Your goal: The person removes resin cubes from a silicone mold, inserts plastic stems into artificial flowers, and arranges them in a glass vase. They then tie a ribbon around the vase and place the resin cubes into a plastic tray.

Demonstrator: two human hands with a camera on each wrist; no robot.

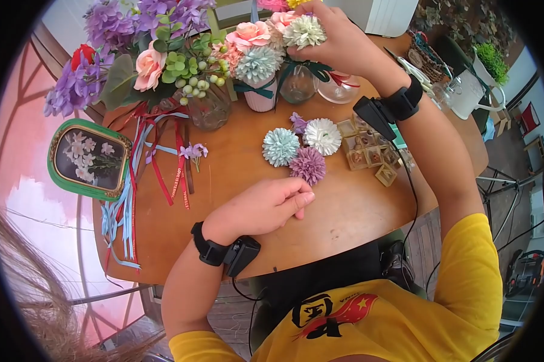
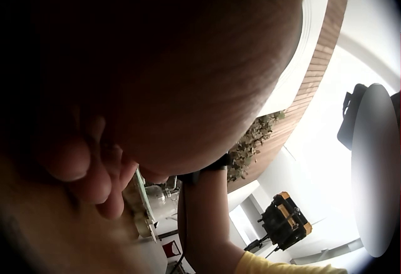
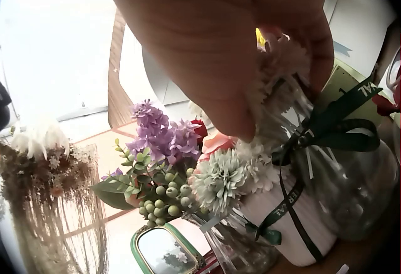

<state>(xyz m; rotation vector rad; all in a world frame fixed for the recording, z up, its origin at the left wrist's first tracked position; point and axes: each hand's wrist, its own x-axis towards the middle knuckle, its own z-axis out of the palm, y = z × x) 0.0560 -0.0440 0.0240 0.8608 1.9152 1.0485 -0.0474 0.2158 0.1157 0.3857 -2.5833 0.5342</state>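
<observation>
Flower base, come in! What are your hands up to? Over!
Right hand holding cream flower at green-ribboned vase. Left hand resting on table. Flower-filled pale vase crowding close beside. Over.

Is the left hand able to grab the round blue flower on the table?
Probably yes: the left hand looks empty and rests close to the blue flower. The purple flower sits to one side.

Smooth wooden bench (image 1: 224, 199) with soft sheen, clear glossy glass vase (image 1: 299, 84), satiny dark green ribbon (image 3: 343, 135), matt yellow cloth shirt (image 1: 399, 308)
</observation>
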